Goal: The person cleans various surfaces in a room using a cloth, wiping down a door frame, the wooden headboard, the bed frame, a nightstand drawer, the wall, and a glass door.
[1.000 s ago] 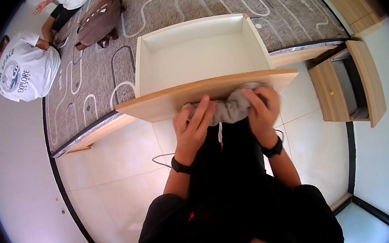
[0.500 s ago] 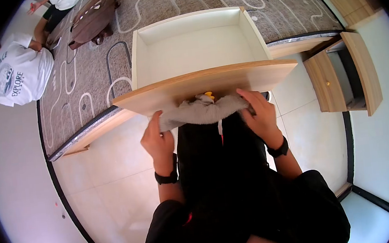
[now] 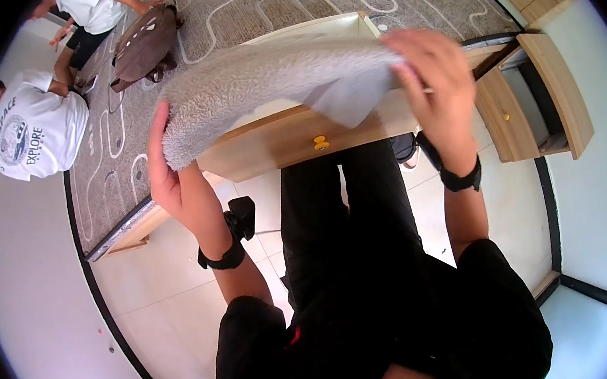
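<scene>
A grey fluffy cloth [image 3: 263, 76] is stretched between my two hands, raised over the pulled-out drawer [image 3: 339, 27]. My left hand [image 3: 175, 165] grips its left end, and my right hand [image 3: 431, 75] pinches its right end. One smooth grey corner hangs down in front of the wooden drawer front [image 3: 263, 151]. Below the cloth, a yellow knob [image 3: 321, 143] shows on that front. Most of the white inside of the drawer is hidden behind the cloth.
Two people in white shirts [image 3: 38, 124] are at the upper left, beside a brown backpack [image 3: 147, 47] on the patterned mat [image 3: 228, 14]. A small wooden cabinet [image 3: 509, 126] stands at the right, with its drawer or door out. My black-clad legs [image 3: 350, 214] are below.
Both hands have risen from the drawer front and moved apart, lifting the cloth and spreading it wide over the drawer. The knob is now plainly visible.
</scene>
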